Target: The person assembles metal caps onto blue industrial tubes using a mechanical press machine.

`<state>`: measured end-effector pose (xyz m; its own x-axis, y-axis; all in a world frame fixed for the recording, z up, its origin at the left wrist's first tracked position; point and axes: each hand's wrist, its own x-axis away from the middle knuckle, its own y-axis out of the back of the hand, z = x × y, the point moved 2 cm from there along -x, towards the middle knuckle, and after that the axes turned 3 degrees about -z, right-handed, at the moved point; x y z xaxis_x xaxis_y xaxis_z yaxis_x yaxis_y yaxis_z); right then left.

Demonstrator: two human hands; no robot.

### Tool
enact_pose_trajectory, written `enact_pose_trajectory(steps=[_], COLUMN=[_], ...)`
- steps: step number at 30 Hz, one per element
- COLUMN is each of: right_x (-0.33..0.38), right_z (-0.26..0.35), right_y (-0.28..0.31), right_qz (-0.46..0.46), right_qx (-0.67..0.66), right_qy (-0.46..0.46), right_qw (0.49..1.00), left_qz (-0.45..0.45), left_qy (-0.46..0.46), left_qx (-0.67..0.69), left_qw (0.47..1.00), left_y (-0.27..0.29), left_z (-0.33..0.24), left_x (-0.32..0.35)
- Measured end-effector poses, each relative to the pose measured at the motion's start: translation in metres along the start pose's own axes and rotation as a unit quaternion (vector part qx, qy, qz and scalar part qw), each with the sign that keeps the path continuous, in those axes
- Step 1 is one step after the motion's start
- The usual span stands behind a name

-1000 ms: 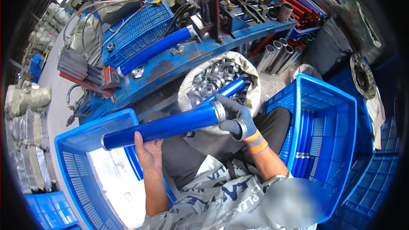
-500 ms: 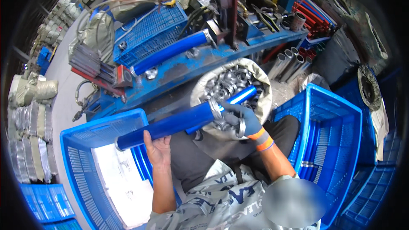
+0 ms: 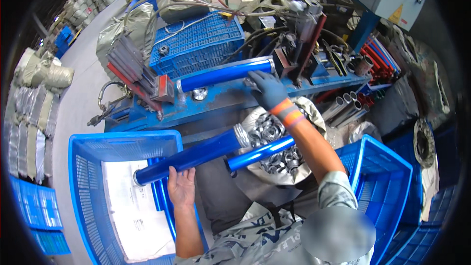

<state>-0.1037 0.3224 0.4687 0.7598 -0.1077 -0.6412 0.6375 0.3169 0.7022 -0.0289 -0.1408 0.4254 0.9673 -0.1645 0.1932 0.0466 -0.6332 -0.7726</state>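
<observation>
My bare left hand (image 3: 182, 186) supports a blue tube (image 3: 191, 154) from below, thumb at its near side. The tube slants up to the right, with a silver metal collar at each end. My right hand (image 3: 270, 91), in a dark grey-blue glove with an orange cuff, reaches over the bench. Its fingers close around a small metal ring (image 3: 250, 82), partly hidden by the glove. Just behind the fingers, a second blue tube (image 3: 225, 75) with metal ends lies along the bench. Below my right forearm, another blue tube (image 3: 260, 153) rests across a sack of metal rings (image 3: 287, 162).
Blue crates stand at my left (image 3: 76, 181) and right (image 3: 387, 167); the left one holds white paper and blue tubes. The blue steel bench (image 3: 221, 100) carries clamps and a loose ring (image 3: 199, 93). Bare metal pipes (image 3: 343, 105) stand beyond the sack.
My right hand has left the held tube's collar and moved forward to the bench. My left hand still holds its tube in nearly the same place. The whole view has shifted toward the bench.
</observation>
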Motion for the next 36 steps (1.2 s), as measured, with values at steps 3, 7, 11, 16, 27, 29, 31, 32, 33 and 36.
enact_pose_trajectory(steps=[3,7,11,16,27,29,31,32,33,36], right_x=[-0.058,-0.066,-0.088,-0.020,0.363,0.429,0.490,0.535,0.577,0.718], right_z=[-0.038,-0.063,-0.005,0.002,-0.009,-0.026,-0.038,-0.041,-0.043,-0.071], right_y=[-0.057,-0.072,0.008,0.169,0.379,0.404,0.420,0.430,0.438,0.453], right_qz=[0.028,0.102,-0.068,-0.237,-0.316,-0.299,-0.343,-0.345,-0.345,-0.259], right_qx=[0.203,0.275,0.001,-0.170,-0.103,-0.045,0.038,0.054,0.065,0.110], right_qy=[-0.005,-0.100,0.042,-0.035,-0.402,-0.483,-0.452,-0.470,-0.486,-0.578], right_qw=[0.979,0.951,0.997,0.956,0.853,0.822,0.823,0.811,0.800,0.766], left_qz=[-0.016,-0.031,-0.029,0.017,-0.080,-0.082,-0.079,-0.068,-0.077,-0.080], left_qy=[0.007,0.033,0.022,0.076,0.088,0.081,0.095,0.102,0.103,0.117], left_qx=[-0.009,-0.048,-0.064,-0.093,-0.118,-0.127,-0.151,-0.160,-0.169,-0.191], left_qw=[1.000,0.998,0.997,0.993,0.986,0.985,0.981,0.980,0.977,0.971], left_y=[0.001,-0.002,-0.008,-0.146,-0.175,-0.171,-0.177,-0.180,-0.180,-0.172], left_z=[0.007,0.018,0.031,0.119,0.199,0.205,0.214,0.228,0.233,0.248], left_x=[-0.003,-0.012,-0.034,-0.127,-0.358,-0.355,-0.354,-0.349,-0.347,-0.357])
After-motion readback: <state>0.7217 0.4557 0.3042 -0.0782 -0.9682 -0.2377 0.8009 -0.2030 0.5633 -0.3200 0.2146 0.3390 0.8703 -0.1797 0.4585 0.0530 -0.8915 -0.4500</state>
